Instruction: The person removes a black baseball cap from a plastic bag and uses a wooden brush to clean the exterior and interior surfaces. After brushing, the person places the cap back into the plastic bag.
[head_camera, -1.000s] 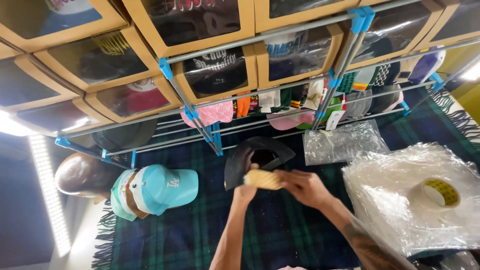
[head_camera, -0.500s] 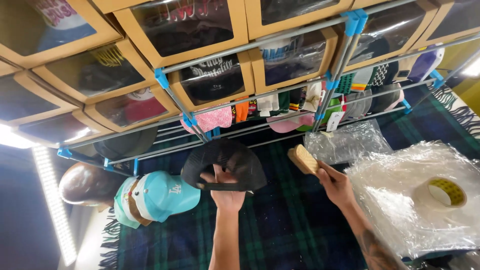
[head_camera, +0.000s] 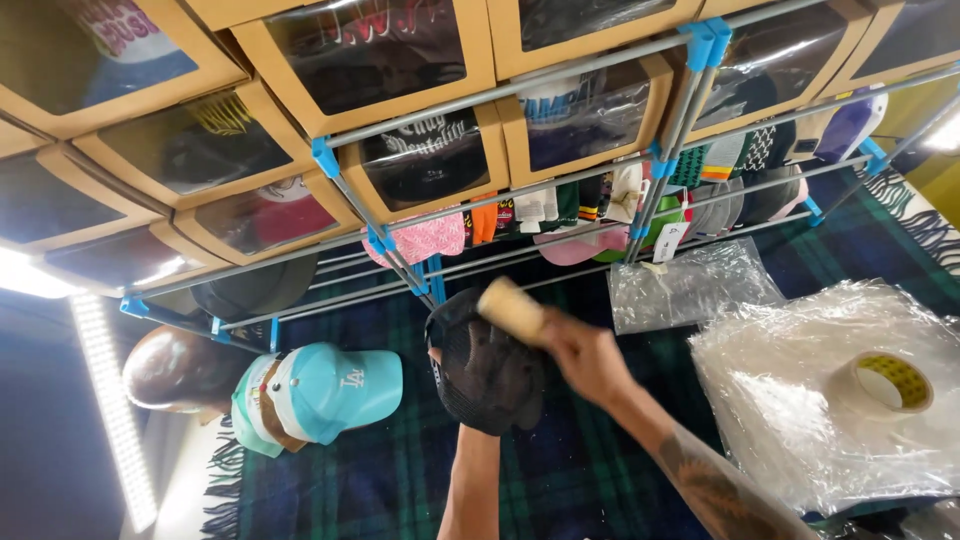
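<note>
Black mesh-backed cap (head_camera: 487, 372) held up over the dark plaid blanket (head_camera: 580, 460), left hand (head_camera: 470, 395) tucked inside it, fingers hidden. Right hand (head_camera: 585, 355) closed around a tan brush block (head_camera: 512, 308) touching the cap's top. Above, cardboard window boxes (head_camera: 430, 150) each holding a cap; at right, tape roll (head_camera: 890, 383) on clear plastic bags (head_camera: 800, 410).

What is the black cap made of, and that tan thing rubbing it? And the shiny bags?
The black cap looks like matte fabric with a mesh back; tiny holes show. The tan block in the right hand seems wood or a brush handle, too blurred to say. The bags look like thin clear plastic: crinkled and glossy.
</note>
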